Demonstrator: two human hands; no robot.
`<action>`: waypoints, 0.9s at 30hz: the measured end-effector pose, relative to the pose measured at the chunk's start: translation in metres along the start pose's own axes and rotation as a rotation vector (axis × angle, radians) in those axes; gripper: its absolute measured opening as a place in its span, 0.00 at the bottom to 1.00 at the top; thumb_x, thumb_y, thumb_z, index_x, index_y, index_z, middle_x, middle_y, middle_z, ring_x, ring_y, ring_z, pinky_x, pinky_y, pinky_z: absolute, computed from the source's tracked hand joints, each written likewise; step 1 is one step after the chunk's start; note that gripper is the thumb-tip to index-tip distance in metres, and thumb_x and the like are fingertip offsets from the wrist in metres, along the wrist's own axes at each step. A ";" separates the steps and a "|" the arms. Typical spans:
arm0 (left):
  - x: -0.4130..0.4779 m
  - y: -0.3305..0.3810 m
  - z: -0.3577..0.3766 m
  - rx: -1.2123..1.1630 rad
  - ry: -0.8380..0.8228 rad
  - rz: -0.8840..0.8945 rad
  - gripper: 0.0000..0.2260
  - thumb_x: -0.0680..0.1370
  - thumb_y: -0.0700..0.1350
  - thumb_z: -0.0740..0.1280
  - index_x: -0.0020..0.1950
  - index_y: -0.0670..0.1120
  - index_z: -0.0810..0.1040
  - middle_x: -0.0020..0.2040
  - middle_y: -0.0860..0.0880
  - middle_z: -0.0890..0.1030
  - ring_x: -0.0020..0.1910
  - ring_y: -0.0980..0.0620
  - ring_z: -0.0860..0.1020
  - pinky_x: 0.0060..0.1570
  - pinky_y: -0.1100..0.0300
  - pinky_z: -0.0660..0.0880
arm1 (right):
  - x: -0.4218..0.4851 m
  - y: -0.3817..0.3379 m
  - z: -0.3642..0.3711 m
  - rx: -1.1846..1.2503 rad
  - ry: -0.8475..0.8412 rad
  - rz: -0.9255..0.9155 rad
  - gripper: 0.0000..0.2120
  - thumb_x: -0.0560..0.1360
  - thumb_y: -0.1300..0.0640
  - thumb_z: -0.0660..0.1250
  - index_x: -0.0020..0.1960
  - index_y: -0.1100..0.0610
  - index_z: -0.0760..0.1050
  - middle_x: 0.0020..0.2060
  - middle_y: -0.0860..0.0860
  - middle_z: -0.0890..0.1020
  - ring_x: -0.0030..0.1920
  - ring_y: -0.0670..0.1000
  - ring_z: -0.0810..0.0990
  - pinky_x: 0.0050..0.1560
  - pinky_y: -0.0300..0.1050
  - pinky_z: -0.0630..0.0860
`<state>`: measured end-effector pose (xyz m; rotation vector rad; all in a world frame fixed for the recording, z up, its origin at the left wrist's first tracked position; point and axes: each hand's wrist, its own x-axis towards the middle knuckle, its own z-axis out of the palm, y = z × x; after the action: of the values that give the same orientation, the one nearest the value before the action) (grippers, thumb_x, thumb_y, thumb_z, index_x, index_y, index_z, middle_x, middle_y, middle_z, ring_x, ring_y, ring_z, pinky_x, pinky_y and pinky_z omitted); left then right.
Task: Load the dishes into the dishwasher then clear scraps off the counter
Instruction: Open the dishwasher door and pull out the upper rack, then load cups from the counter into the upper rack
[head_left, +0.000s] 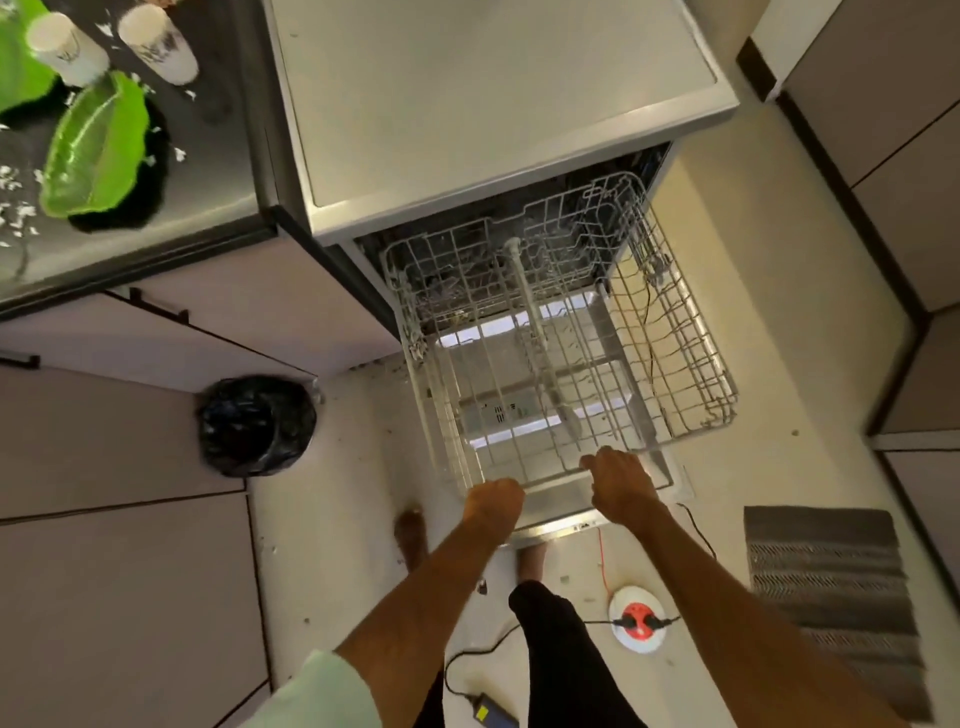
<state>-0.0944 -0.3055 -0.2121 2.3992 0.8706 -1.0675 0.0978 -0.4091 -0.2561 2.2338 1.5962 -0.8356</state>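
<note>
Wire rack, front rail gripped by left hand, right hand

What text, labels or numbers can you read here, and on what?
No text is legible.
Left white cup: dark print, too blurred.
Right white cup: dark print, too blurred.
Dishwasher door label, seen through the rack: too small.
Door edge markings: too small.
</note>
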 end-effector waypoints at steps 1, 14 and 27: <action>0.000 -0.002 0.000 -0.020 -0.005 -0.005 0.16 0.83 0.36 0.60 0.70 0.38 0.68 0.66 0.39 0.76 0.65 0.38 0.77 0.62 0.47 0.74 | 0.002 -0.002 -0.001 0.007 -0.012 -0.001 0.19 0.77 0.59 0.64 0.67 0.53 0.74 0.59 0.54 0.76 0.60 0.55 0.77 0.67 0.48 0.67; -0.038 -0.030 -0.010 -0.358 -0.093 0.022 0.23 0.80 0.35 0.61 0.76 0.40 0.66 0.71 0.38 0.72 0.70 0.40 0.72 0.69 0.48 0.70 | -0.021 -0.031 -0.035 0.277 -0.154 -0.014 0.32 0.77 0.62 0.68 0.78 0.57 0.62 0.74 0.56 0.71 0.75 0.57 0.68 0.78 0.54 0.59; -0.205 -0.238 -0.123 -0.618 0.461 -0.213 0.18 0.77 0.34 0.60 0.67 0.39 0.77 0.65 0.37 0.78 0.64 0.36 0.76 0.63 0.45 0.73 | -0.013 -0.298 -0.257 0.436 0.154 -0.453 0.13 0.84 0.60 0.58 0.52 0.64 0.80 0.50 0.63 0.84 0.52 0.63 0.81 0.54 0.55 0.75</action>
<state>-0.2949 -0.1409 0.0032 2.0553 1.3907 -0.2217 -0.1057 -0.1781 -0.0114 2.2837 2.2246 -1.2587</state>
